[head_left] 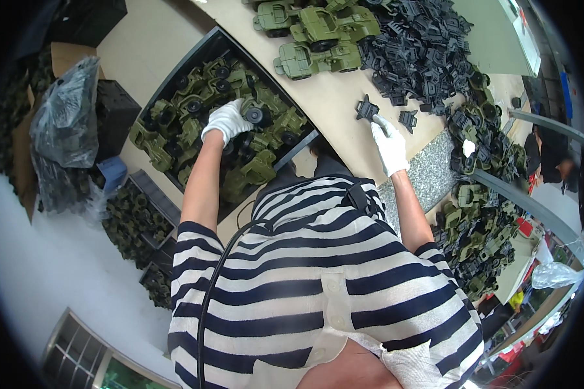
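Observation:
My left hand (227,122), in a white glove, reaches into a dark crate (292,107) heaped with olive-green toy jeeps (204,91). Its fingers are curled around one toy jeep (254,115), whose black wheel shows beside the fingertips; the glove covers much of the rest. Over the tabletop, my gloved right hand (390,146) pinches a small black plastic part (366,109) at its fingertips. A similar loose black part (408,120) lies just right of those fingers. Beyond it spreads a big pile of black plastic parts (418,52).
Several green toy jeeps (321,45) stand on the table (334,97) at the far side. More jeeps (477,240) are heaped at the right by a metal rail (525,194). Boxes of toys (136,217) and a plastic bag (65,123) are at left. A black cable (217,272) hangs along my front.

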Motion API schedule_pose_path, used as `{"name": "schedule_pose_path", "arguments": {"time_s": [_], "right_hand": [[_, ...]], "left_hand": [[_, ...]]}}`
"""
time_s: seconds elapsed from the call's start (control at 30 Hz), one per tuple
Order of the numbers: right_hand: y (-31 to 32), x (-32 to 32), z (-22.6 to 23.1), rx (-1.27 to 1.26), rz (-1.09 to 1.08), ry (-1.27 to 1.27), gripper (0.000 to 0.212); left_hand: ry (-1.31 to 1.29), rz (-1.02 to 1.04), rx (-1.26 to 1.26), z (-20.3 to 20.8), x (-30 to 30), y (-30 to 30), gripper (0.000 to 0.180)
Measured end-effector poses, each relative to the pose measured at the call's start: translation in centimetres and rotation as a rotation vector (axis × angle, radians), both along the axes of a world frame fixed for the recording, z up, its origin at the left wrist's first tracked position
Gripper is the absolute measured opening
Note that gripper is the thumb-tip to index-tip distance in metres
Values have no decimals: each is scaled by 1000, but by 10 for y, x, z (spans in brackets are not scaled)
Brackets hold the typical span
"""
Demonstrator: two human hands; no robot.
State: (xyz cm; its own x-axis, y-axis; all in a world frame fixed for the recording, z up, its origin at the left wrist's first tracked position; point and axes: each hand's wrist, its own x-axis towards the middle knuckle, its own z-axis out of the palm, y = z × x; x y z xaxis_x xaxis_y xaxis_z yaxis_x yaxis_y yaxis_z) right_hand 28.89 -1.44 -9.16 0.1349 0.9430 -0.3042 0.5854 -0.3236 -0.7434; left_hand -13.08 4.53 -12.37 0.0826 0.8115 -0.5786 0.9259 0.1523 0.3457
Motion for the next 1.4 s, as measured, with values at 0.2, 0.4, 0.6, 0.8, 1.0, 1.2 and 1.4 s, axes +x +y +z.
{"name": "schedule_pose_path", "arguments": {"time_s": [0.2, 0.4, 0.6, 0.8, 1.0, 1.2, 1.4], "right_hand": [[5, -24, 45, 93, 50, -11, 33], [19, -73, 69, -665, 76, 1351, 62], [13, -86, 97, -573, 158, 1383, 69], [-9, -90, 97, -409, 235, 1127, 71], [14, -58, 81, -38, 287, 114, 55], [48, -33, 28, -13, 31, -421, 50], [62, -42, 68, -169, 157, 62, 36]], "left_hand": [[-289, 148, 391, 65, 13, -15, 63], [-231, -721, 1053, 161, 90, -45, 41], [-334, -473, 1091, 151, 102, -69, 80], [-1387, 917, 318, 129, 132, -75, 95], [-1545, 969, -26, 133, 134, -63, 50], [-1433, 778, -252, 134, 124, -64, 49], [-1464, 601, -393, 140, 124, -53, 79]]}}
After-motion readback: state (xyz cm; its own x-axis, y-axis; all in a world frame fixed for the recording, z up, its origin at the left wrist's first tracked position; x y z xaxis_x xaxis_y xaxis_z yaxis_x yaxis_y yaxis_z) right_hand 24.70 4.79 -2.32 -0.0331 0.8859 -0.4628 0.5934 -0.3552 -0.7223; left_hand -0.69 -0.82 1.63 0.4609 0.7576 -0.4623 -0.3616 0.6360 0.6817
